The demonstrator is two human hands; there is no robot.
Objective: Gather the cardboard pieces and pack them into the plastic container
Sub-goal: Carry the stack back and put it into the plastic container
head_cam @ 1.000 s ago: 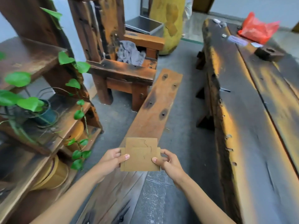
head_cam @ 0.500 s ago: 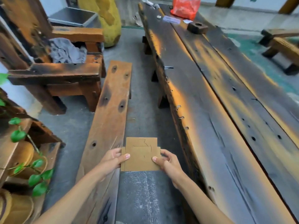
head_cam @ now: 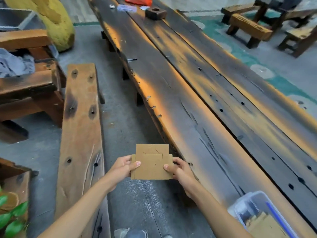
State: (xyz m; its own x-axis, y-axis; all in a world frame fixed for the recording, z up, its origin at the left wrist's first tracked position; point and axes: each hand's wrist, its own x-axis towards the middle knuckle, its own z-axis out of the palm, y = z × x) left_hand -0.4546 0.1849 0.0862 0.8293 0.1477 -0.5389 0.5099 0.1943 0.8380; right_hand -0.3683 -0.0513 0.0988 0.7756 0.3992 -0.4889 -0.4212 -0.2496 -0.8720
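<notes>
Left hand [head_cam: 122, 167] and right hand [head_cam: 180, 170] pinch flat brown cardboard pieces [head_cam: 151, 163] (stacked, notched edges).

The cardboard pieces [head_cam: 151, 166] are plain tan-brown. The desk [head_cam: 197, 103] is charred black streaked with orange. The plastic container [head_cam: 247, 206] is clear with a blue edge.

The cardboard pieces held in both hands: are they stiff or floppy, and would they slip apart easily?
The cardboard pieces look fairly stiff: they stay flat though held only at the side edges by the left hand and right hand. They are probably light, since fingertips suffice. They may slide: the back piece already sticks up above the front one.
</notes>
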